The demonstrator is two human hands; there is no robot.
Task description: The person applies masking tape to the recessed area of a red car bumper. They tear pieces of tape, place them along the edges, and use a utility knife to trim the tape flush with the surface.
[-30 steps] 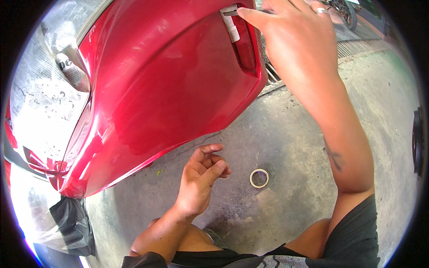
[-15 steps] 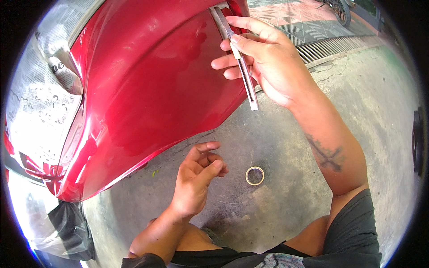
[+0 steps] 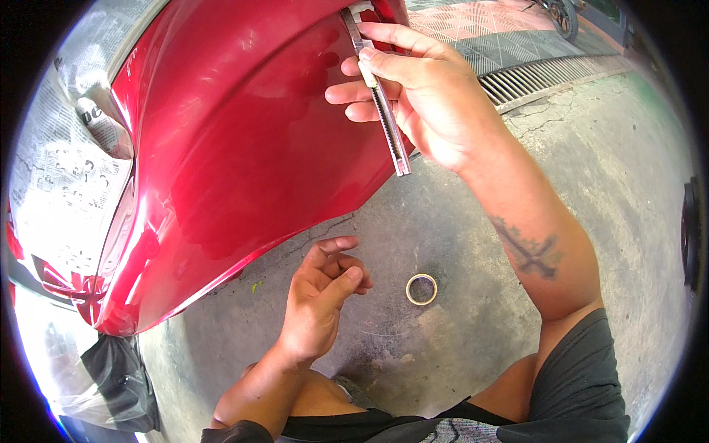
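Note:
My right hand (image 3: 432,92) is closed on a snap-off utility knife (image 3: 384,111), thumb pressing on its slider and several fingers stretched out past it. The upper end of the knife is at the edge of a glossy red car body panel (image 3: 244,148), beside a whitish patch (image 3: 364,7). Whether the blade touches the panel cannot be made out. Below the panel's lower edge, my left hand (image 3: 321,292) hangs in the air, loosely curled and holding nothing, its index finger extended.
A roll of tape (image 3: 422,289) lies on the concrete floor (image 3: 473,325) in front of me. Newspaper (image 3: 66,184) covers the car part at the left, with black plastic (image 3: 122,376) below. A drain grate (image 3: 546,77) and a wheel (image 3: 563,21) are farther off.
My right hand has shifted slightly left and up with the utility knife, along the panel's edge. My left hand has barely moved.

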